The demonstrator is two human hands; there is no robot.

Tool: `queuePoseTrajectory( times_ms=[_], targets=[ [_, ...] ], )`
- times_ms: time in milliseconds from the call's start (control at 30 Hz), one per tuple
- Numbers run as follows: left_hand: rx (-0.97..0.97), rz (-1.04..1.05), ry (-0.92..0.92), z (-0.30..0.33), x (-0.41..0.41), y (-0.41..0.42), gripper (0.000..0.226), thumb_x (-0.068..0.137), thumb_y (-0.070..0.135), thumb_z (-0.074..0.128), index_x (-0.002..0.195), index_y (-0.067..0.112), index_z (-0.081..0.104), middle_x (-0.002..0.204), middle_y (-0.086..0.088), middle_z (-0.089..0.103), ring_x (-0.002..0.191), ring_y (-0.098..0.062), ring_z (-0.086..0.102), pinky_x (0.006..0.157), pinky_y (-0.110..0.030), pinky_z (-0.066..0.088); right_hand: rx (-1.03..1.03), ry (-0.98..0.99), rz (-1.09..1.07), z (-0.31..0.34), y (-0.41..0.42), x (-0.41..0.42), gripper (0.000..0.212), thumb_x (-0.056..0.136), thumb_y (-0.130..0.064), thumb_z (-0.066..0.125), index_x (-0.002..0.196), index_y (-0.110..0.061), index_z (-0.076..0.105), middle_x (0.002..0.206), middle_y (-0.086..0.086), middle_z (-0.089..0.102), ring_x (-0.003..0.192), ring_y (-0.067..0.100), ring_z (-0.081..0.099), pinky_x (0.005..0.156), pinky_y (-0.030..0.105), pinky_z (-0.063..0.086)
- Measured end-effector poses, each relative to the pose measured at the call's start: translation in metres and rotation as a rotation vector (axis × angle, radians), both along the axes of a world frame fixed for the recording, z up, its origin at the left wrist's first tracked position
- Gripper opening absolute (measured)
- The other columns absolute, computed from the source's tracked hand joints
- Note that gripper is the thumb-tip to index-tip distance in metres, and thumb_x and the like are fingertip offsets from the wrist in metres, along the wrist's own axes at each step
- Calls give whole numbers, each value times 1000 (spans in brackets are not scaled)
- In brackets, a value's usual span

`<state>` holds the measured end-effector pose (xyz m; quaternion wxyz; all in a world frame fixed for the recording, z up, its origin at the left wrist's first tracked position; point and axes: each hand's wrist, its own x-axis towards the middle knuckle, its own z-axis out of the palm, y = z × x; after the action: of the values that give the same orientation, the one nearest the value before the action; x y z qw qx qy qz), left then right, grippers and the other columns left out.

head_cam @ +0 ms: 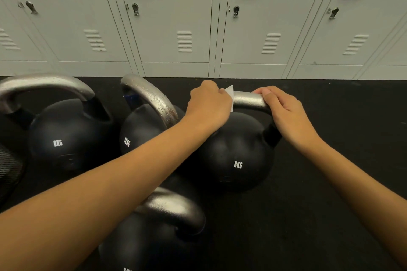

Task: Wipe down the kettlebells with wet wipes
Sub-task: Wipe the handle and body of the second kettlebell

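A black 8KG kettlebell (236, 152) with a silver handle (247, 100) stands on the floor right of centre. My left hand (208, 103) grips the left end of that handle with a white wet wipe (230, 92) wrapped under its fingers. My right hand (284, 110) grips the handle's right end. Another 8KG kettlebell (66, 134) stands at the left, a 12KG one (141, 125) with a wet, beaded handle beside it, and a further kettlebell (154, 237) sits near the bottom edge under my left forearm.
The floor (330, 182) is black rubber matting. A row of pale grey lockers (176, 17) runs along the back, close behind the kettlebells. A dark mesh object (8, 167) shows at the left edge.
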<state>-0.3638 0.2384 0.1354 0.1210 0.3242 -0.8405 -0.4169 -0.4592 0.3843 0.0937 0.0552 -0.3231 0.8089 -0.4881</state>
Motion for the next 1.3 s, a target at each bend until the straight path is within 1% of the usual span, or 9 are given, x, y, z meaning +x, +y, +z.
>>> queuePoseTrajectory(
  times_ms=[267,400,533,667,767,1000,1100,1200,1300],
  targets=[
    [21,-26,-47,-6,6,-10,31,98,17,35,105,7,63,105,-12,59,95,-29,57,76,-33,45,-2,8,21,1,1,0,30,106,-32,37,101,-36,66,95,-19,65,91,-2,57,76,7,39],
    [164,-39,-81,-5,6,-24,29,94,14,37,96,10,66,97,-10,59,100,-32,59,91,-44,52,4,3,25,1,2,0,30,106,-33,36,102,-36,66,96,-17,65,92,-1,57,75,5,38],
    [43,-209,14,5,3,-18,32,98,21,39,103,9,68,107,-12,65,86,-20,54,73,-29,42,6,-10,28,1,2,0,29,106,-34,37,103,-38,65,94,-19,64,90,-4,57,73,3,38],
    [-76,-387,15,5,2,-17,32,99,31,48,127,25,61,129,6,61,118,-11,53,92,-17,33,-11,-10,22,0,3,0,29,106,-33,37,106,-34,67,95,-18,66,91,-3,58,74,4,38],
    [-120,-415,-1,-2,10,-34,37,96,37,53,132,31,56,132,10,58,122,-8,51,101,-19,34,0,-18,34,0,4,0,30,106,-34,36,107,-34,66,99,-17,66,93,-2,58,74,4,39],
    [-177,-394,-15,-7,21,-47,48,86,28,67,132,20,56,128,2,62,116,-11,57,92,-14,36,-1,-17,22,-1,4,0,30,106,-34,36,107,-32,66,101,-13,66,95,1,58,79,12,42],
    [-260,-395,-133,-15,22,-50,34,85,23,70,116,9,68,103,-6,71,98,-20,65,87,-23,48,17,-20,46,1,5,-2,31,106,-35,35,108,-33,66,100,-12,66,96,2,59,78,10,42],
    [-323,-349,-224,-21,19,-50,21,85,26,70,81,6,64,69,0,56,71,-18,55,62,-21,41,23,-28,62,2,6,-2,32,106,-36,34,110,-32,66,100,-12,66,95,2,58,76,5,41],
    [-340,-330,-127,-20,16,-46,26,84,30,71,92,5,68,78,-6,61,75,-23,59,70,-33,49,19,-27,63,2,6,-1,31,106,-35,35,110,-31,66,99,-12,65,94,0,58,75,3,40]
  ],
)
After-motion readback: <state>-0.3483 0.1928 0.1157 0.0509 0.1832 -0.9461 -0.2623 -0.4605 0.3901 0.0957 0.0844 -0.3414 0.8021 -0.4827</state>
